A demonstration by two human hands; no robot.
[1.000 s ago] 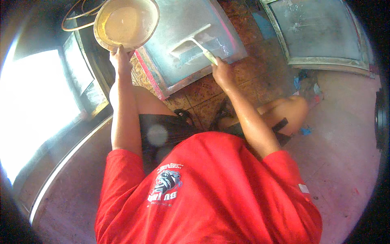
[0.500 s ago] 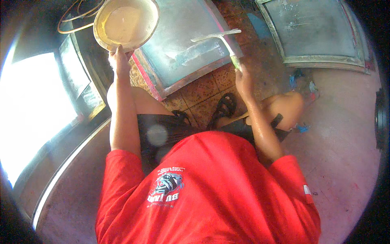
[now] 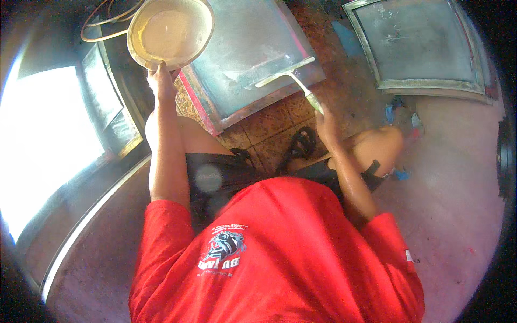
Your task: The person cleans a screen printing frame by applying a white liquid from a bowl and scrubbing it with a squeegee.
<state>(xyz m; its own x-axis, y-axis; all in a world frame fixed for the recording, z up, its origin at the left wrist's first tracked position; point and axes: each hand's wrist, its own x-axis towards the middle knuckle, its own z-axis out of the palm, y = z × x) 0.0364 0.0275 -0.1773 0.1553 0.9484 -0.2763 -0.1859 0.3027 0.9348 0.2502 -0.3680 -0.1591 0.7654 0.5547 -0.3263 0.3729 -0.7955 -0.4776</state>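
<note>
With my left hand [image 3: 162, 81] I grip the near rim of a round, shallow basin [image 3: 171, 32], yellowish and worn, its inside facing up. My right hand [image 3: 327, 119] is closed around the handle of a squeegee [image 3: 291, 74] with a pale T-shaped head. The squeegee head is over the near right part of a framed screen [image 3: 242, 40]; whether the blade touches the mesh I cannot tell. That screen has a greyish mesh with a whitish smear and a frame edged in pink. The basin hangs above the screen's far left side.
A second framed screen [image 3: 420, 43] is at the far right. Brown patterned tiles [image 3: 269, 121] lie below my feet. A hose [image 3: 102, 24] loops at the far left. Bits of blue material [image 3: 401, 175] lie beside my right knee. Bright light comes from the left.
My right hand has drawn the squeegee nearer to me, over the screen's near edge, and its head has tilted. The basin in my left hand stays almost where it was.
</note>
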